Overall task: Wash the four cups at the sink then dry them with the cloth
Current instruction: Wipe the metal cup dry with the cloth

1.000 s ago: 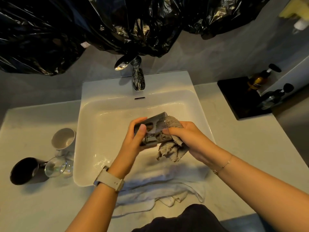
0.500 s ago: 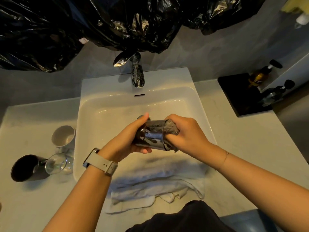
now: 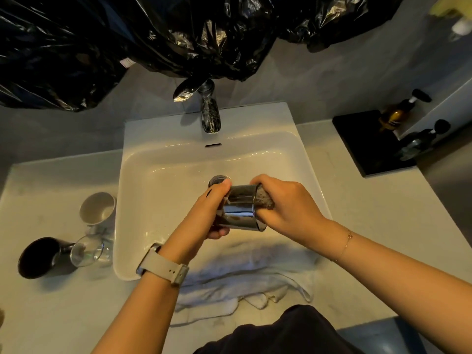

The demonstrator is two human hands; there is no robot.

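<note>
No writing can be read anywhere. Over the white sink (image 3: 143, 200), the left hand (image 3: 204, 215) grips a shiny metal cup (image 3: 240, 210) lying sideways, while the right hand (image 3: 288, 208) pinches a grey cloth (image 3: 265, 200) stuffed into its mouth. On the desk (image 3: 51, 315) at left lie a white cup (image 3: 95, 208), a dark cup (image 3: 38, 256) and a clear glass (image 3: 86, 251), all apparently empty.

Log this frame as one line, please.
phase: drying | left hand: holds metal cup | right hand: pushes cloth inside | over sink
</note>
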